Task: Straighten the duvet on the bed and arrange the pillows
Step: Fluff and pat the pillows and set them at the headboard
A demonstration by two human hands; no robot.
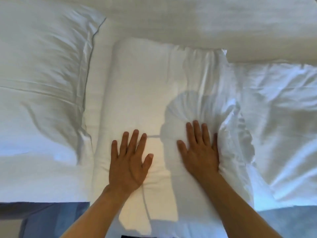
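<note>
I had both hands flat on the middle pillow (147,93), at the bed's near edge. My left hand (130,160) lay palm down with fingers straight and spread; my right hand (199,150) pressed beside it, fingers straight, creasing the cover. A second pillow (39,69) lay to the left. The duvet (214,23) sat bunched along the far side.

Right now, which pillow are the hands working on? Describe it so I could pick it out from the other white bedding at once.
Start from the bed's near edge, above the blue fabric. The middle pillow lies lengthwise away from the camera, between the left pillow and rumpled bedding on the right. Only it has the left hand and right hand pressed flat on it.
</note>
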